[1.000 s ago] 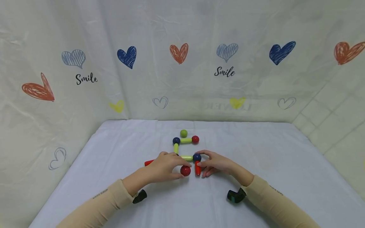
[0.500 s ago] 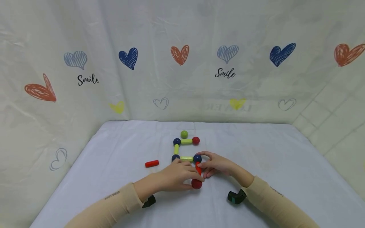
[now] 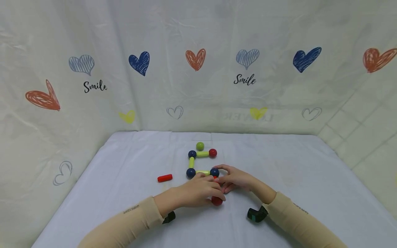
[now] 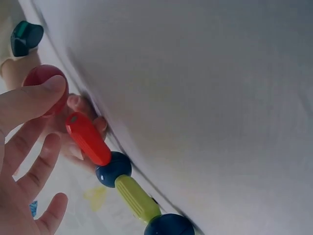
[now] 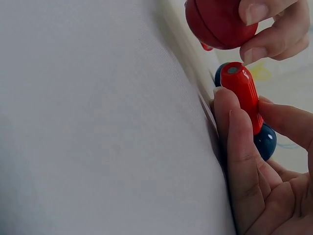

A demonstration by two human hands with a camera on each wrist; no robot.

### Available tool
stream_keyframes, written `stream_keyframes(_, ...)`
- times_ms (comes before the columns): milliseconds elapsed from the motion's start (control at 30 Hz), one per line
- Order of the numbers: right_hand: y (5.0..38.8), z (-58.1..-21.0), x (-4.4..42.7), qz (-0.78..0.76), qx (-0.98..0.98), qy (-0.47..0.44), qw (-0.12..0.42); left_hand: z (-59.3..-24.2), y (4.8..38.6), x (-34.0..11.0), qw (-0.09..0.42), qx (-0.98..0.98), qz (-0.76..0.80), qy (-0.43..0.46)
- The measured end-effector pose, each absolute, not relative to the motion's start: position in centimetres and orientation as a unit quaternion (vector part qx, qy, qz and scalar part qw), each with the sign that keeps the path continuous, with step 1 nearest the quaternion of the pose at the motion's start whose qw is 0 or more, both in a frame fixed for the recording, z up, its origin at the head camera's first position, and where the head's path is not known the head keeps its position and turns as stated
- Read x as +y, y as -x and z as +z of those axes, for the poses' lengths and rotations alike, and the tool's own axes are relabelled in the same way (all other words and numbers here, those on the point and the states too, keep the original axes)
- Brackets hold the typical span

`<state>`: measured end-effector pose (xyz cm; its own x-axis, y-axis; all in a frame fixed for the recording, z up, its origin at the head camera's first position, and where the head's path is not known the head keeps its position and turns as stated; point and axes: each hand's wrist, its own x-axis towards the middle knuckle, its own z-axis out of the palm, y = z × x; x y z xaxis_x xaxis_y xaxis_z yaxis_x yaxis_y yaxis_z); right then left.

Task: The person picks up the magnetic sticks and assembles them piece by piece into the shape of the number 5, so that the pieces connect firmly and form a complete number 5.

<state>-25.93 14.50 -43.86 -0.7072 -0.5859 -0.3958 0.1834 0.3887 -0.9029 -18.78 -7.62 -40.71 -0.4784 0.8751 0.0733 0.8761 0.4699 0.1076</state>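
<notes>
My left hand (image 3: 198, 191) pinches a red ball (image 4: 46, 88) between thumb and fingers. The ball is held just off the free end of a red magnetic rod (image 5: 242, 93); a small gap shows in both wrist views. My right hand (image 3: 237, 179) holds that rod between thumb and fingers. At its other end the rod joins a dark blue ball (image 3: 214, 172). From there a yellow-green rod (image 4: 138, 199) leads to another blue ball (image 3: 190, 173). In the head view my left hand hides most of the red rod.
Behind, the chain continues through a yellow-green rod (image 3: 191, 162), a blue ball (image 3: 192, 154) and a rod to a red end ball (image 3: 212, 153). A loose green ball (image 3: 200, 146) lies beyond it. A loose red rod (image 3: 165, 178) lies at left on the white cloth (image 3: 130, 162).
My left hand has carried the red ball to the right and toward the near side, up to the red rod's free end. My right hand has hardly moved.
</notes>
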Motion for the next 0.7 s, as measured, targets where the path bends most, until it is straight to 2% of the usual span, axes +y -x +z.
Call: stream_keyframes(700,26.04,-43.95,14.56,-0.541,0.744,0.145,0.364,-41.16,19.79,-7.63,0.002,-0.862,-0.076,0.501)
